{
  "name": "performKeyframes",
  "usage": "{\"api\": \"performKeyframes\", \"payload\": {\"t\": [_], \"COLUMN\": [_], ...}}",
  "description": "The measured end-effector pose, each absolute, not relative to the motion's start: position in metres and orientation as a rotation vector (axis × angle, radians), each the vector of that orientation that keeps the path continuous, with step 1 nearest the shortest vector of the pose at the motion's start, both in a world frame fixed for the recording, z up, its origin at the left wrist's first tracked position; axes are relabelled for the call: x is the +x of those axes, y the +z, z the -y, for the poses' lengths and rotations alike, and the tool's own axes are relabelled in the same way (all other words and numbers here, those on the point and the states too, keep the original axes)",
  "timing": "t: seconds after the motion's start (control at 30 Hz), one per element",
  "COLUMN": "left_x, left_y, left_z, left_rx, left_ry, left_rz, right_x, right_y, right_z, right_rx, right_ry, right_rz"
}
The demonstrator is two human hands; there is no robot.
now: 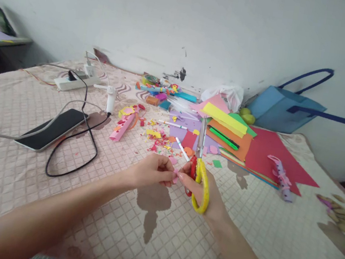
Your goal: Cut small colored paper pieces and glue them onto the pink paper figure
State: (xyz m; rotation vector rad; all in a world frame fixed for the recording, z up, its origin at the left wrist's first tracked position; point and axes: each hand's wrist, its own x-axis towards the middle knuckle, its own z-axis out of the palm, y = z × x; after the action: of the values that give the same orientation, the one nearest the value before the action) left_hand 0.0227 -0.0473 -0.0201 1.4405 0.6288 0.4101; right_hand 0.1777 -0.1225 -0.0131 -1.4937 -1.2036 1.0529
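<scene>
My left hand pinches a small piece of pink paper between thumb and fingertips, above the patterned cloth. From the other side, the fingertips of my right hand meet the same paper. A pair of scissors with yellow and red handles hangs on my right hand, its blades closed and pointing away from me. Just beyond my hands lie a white marker, a pink paper scrap and a green paper scrap.
Coloured paper sheets and a green cutter lie to the right, near a blue bag. Scattered scraps and a rolled pink paper are in the middle. A black device, cables and a power strip occupy the left.
</scene>
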Motion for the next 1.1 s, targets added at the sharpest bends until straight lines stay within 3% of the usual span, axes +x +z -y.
{"api": "performKeyframes", "payload": {"t": [0.47, 1.1], "left_x": [0.025, 0.003], "left_y": [-0.022, 0.007], "left_z": [0.049, 0.022], "left_rx": [1.338, 1.132], "left_ry": [0.421, 0.738], "left_rz": [-0.622, -0.688], "right_x": [0.18, 0.193], "right_y": [-0.019, -0.02], "right_z": [0.119, 0.132], "right_rx": [-1.485, -1.591], "right_ry": [0.989, 1.16], "right_rz": [1.177, 1.65]}}
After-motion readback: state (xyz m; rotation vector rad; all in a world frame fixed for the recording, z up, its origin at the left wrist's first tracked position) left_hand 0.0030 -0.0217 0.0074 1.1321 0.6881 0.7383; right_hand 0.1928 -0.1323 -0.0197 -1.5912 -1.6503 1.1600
